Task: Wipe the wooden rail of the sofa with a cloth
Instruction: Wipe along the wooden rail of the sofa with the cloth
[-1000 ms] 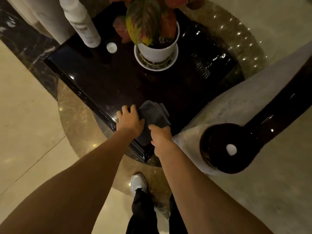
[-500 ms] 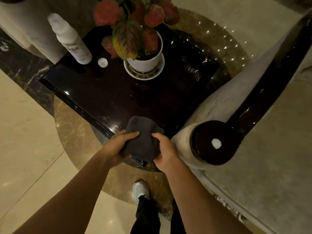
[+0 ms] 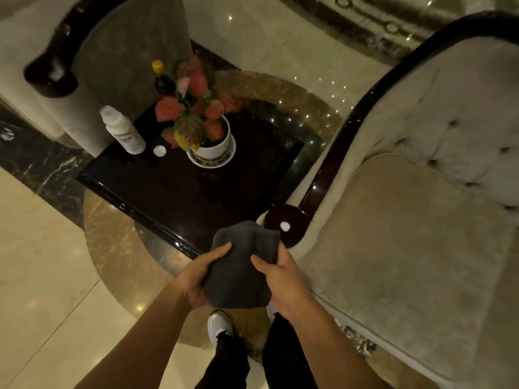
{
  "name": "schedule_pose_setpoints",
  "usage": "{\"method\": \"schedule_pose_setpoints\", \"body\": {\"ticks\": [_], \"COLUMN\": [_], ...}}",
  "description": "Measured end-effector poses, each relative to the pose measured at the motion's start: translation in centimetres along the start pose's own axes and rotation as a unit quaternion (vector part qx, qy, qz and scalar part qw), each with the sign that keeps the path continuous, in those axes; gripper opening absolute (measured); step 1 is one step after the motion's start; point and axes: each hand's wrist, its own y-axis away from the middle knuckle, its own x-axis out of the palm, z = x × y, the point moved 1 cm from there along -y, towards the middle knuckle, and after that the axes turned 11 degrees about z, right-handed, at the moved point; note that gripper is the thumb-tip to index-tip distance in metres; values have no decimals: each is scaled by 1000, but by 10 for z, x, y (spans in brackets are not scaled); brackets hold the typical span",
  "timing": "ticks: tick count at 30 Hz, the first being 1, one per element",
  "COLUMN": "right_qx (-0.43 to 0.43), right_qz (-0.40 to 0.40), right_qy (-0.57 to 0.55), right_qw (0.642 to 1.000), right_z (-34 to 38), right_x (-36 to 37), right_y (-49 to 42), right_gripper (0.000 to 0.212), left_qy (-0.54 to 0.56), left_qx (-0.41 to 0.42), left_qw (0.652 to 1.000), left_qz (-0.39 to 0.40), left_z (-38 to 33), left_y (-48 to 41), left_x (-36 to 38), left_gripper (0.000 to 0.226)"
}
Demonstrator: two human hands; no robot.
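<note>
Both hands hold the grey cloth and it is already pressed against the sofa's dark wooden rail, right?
Not quite. The head view shows the left hand and right hand holding the cloth, but it is in the air, short of the rail, not pressed against it.

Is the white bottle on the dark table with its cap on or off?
Off, it seems: the white bottle stands upright, and a small white cap lies beside it on the table.
</note>
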Motion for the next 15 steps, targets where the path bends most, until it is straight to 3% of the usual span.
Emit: {"method": "schedule_pose_setpoints", "body": {"ticks": [4,8,12,15], "right_qx": [-47,-91,-156,-196], "right_qz": [-71,-107,-106,-173], "right_qy": [185,290,414,548], "right_qw": [979,947,891,794], "right_z": [29,64,92,94], "right_x": [-48,-86,-97,-101], "right_y": [30,25,-8,-26], "right_gripper": [55,66,73,69], "left_qy": [-158,-121,-193,-294], "left_qx": [33,172,281,318], "left_qw": [987,977,935,873], "left_qz": [29,13,-101,-224], "left_z": [1,6,3,7], "left_y": [2,-19,-52,-67], "left_x": [53,93,104,97], "left_gripper": [45,17,19,33]}}
